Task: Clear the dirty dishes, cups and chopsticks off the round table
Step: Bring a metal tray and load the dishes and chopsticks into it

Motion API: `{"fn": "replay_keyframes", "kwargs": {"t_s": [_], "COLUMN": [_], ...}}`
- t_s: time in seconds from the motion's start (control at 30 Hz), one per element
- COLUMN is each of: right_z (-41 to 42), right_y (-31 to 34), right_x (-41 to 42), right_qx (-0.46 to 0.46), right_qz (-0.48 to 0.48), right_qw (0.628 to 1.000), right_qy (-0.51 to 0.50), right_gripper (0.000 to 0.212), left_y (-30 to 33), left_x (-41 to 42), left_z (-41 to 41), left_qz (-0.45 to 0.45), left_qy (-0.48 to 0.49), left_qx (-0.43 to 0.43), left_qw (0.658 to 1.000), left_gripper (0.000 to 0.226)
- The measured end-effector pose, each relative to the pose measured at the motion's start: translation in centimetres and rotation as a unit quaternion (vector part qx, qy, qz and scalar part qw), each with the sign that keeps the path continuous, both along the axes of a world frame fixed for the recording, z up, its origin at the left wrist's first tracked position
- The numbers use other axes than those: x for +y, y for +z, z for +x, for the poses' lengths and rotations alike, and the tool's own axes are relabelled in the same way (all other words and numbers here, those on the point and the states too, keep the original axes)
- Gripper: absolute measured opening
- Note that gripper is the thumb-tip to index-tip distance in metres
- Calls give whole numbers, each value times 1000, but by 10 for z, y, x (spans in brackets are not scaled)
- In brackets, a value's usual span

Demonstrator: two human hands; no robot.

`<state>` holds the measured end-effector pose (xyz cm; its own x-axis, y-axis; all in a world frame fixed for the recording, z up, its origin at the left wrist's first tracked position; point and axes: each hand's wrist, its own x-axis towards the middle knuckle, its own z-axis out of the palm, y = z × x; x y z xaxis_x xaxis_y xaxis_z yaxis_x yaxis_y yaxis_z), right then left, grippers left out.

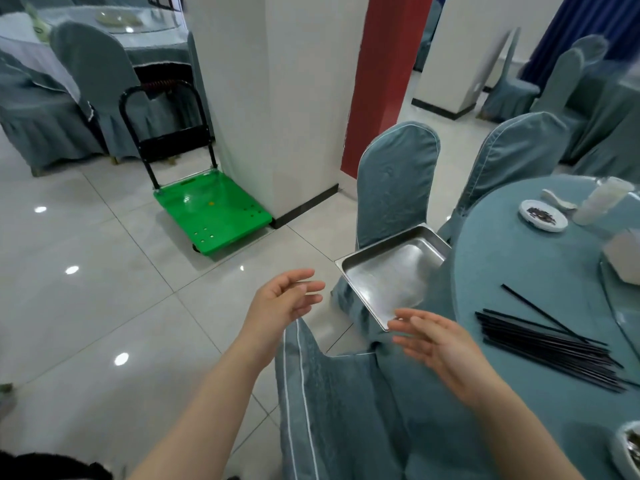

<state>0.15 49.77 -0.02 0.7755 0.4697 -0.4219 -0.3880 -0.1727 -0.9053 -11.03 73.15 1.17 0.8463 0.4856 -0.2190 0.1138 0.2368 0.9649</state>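
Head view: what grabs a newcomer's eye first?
The bright green cart on the white floor by the pillar, left of centre. Then both hands, left and right, open and empty, reaching toward the steel tray on a chair seat, black chopsticks bundled on the table at right.

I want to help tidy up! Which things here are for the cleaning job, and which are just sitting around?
For the job: black chopsticks, small dirty plate, white spoon, metal tray on the chair.

Just around: green cart, covered chairs.

Restaurant banquet hall, as I see it: round table (540, 258) in teal cloth, matching covered chairs (394, 181), tiled floor (86, 306), green platform trolley (211, 209).
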Motion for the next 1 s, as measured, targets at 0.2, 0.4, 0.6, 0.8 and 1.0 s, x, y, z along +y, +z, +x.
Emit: {"fn": "replay_keyframes", "kwargs": {"t_s": [0.2,0.4,0.6,0.8,1.0], "right_z": [10,14,37,84,153], "right_y": [5,1,3,-16,-74], "right_x": [85,200,259,262,256], "right_qx": [-7,23,45,132,217], "right_qz": [-1,-9,13,43,54], "right_qw": [999,998,994,965,920], "right_qy": [-46,-64,-97,-222,-322], "right_gripper": [20,19,19,18,18], "left_y": [-6,-5,21,43,19], "left_x": [83,172,246,291,321], "left_z": [24,37,61,109,188], "left_qz": [-9,10,6,48,82], "left_qy": [-41,-77,-73,-95,-143], "left_qx": [11,11,-16,-30,-8], "left_qw": [999,997,997,994,986], "left_gripper": [26,27,25,28,29]}}
